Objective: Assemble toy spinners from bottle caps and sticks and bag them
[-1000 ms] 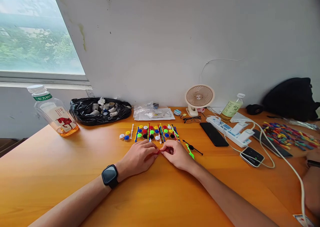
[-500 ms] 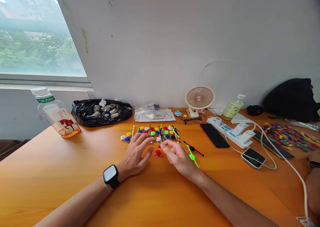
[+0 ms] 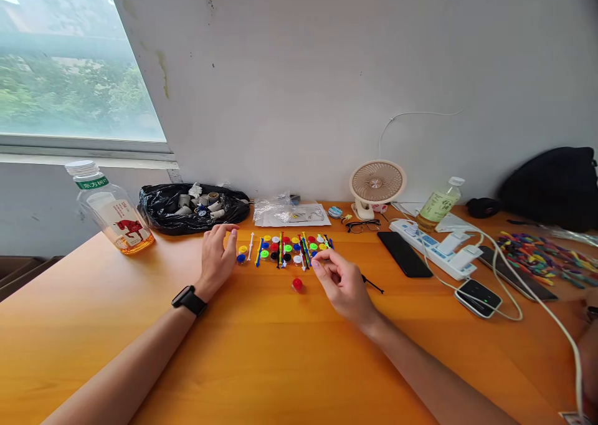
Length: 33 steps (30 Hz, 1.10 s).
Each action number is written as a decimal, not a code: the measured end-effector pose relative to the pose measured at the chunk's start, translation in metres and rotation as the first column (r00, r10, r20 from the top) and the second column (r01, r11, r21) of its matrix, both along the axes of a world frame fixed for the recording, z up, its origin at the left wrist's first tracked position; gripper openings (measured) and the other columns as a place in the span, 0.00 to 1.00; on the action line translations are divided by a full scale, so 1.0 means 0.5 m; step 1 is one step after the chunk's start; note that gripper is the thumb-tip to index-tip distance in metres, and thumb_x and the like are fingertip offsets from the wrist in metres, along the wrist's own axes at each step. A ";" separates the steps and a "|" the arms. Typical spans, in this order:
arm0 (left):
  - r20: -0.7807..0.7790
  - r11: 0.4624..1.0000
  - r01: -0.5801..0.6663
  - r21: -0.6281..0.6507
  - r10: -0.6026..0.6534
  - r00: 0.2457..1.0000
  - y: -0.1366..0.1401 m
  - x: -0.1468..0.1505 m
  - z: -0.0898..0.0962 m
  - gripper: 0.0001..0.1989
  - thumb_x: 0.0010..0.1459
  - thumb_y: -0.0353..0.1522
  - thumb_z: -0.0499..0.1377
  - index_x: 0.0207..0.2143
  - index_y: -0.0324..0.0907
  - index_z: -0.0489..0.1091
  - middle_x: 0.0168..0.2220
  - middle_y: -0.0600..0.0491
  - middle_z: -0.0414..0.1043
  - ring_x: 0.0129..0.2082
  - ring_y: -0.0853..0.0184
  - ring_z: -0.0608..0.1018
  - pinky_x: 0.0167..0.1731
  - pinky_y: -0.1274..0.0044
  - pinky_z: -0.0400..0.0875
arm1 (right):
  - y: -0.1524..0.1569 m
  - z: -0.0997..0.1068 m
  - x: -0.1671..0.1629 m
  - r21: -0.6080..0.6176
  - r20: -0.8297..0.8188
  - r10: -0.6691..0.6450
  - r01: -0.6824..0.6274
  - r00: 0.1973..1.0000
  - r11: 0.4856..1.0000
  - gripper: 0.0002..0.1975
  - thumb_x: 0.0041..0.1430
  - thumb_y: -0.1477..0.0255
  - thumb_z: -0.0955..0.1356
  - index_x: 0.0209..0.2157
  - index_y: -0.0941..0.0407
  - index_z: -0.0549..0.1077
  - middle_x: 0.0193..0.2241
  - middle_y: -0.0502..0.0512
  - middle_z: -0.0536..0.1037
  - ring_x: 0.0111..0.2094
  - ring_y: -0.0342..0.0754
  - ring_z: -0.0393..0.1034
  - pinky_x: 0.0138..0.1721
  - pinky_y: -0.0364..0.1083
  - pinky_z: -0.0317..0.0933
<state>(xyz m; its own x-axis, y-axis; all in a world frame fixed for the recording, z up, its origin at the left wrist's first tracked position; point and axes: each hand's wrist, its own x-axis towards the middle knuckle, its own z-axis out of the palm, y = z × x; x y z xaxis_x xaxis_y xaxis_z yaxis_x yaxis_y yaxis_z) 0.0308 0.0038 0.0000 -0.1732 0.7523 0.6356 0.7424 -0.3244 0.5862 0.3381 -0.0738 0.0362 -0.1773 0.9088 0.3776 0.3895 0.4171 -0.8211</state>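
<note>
My left hand is open over the table at the left end of the coloured pieces, its thumb apart from its fingers, and holds nothing. My right hand has its thumb and fingers drawn together at the right end of the pieces; whatever may be between the fingertips is too small to make out. Between the hands, a red round piece with a clear base sits alone, touched by neither. Behind it lie rows of small coloured round pieces and thin arrow-ended sticks. A black stick is partly hidden by my right hand.
At left stand a tea bottle and a black plastic bag. Toward the right are a fan, glasses, a black phone, a power strip with cables, another bottle and a colourful pile.
My left hand has drawn back to the left, away from the red piece. My right hand has shifted slightly right, covering the green stick. The view has turned a little.
</note>
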 end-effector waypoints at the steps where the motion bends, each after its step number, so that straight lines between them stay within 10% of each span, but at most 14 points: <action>1: 0.025 0.999 0.001 -0.042 0.000 1.000 0.009 -0.009 -0.007 0.14 0.70 0.39 0.51 0.42 0.44 0.74 0.45 0.48 0.77 0.44 0.57 0.75 0.46 0.65 0.69 | -0.001 0.000 0.000 0.012 0.025 -0.005 0.005 1.000 1.000 0.12 0.71 0.59 0.67 0.39 0.54 0.73 0.18 0.42 0.56 0.19 0.41 0.50 0.23 0.44 0.44; 11: 0.010 0.947 0.196 -0.256 -0.200 0.980 0.028 -0.019 -0.031 0.17 0.66 0.45 0.55 0.35 0.43 0.77 0.40 0.48 0.79 0.40 0.58 0.78 0.41 0.69 0.72 | -0.003 -0.004 -0.001 0.071 0.146 -0.035 0.025 0.989 0.997 0.14 0.71 0.59 0.67 0.36 0.53 0.73 0.19 0.43 0.59 0.20 0.42 0.56 0.25 0.44 0.50; 25: -0.352 0.935 -0.083 -0.345 -0.047 0.935 -0.009 0.003 -0.001 0.20 0.66 0.51 0.56 0.46 0.45 0.72 0.37 0.50 0.79 0.35 0.59 0.79 0.31 0.72 0.64 | -0.007 -0.007 -0.003 0.096 0.238 -0.047 0.025 0.970 0.995 0.14 0.71 0.60 0.66 0.35 0.53 0.74 0.18 0.44 0.62 0.20 0.42 0.58 0.26 0.43 0.51; 33: -0.294 0.947 -0.096 -0.307 0.002 0.956 0.005 -0.009 -0.008 0.26 0.64 0.56 0.57 0.48 0.44 0.71 0.26 0.54 0.73 0.28 0.59 0.77 0.26 0.74 0.59 | -0.006 -0.005 -0.001 0.126 0.291 -0.061 0.025 0.955 0.992 0.14 0.71 0.60 0.65 0.35 0.53 0.75 0.18 0.45 0.65 0.20 0.43 0.60 0.27 0.44 0.52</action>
<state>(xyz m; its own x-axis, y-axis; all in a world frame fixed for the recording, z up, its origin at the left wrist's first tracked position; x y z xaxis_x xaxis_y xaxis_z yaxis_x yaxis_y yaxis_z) 0.0265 0.0063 -0.0042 -0.0609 0.9164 0.3956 0.9037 -0.1176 0.4116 0.3375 -0.0770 0.0335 -0.2586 0.8695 0.4208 0.6254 0.4827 -0.6131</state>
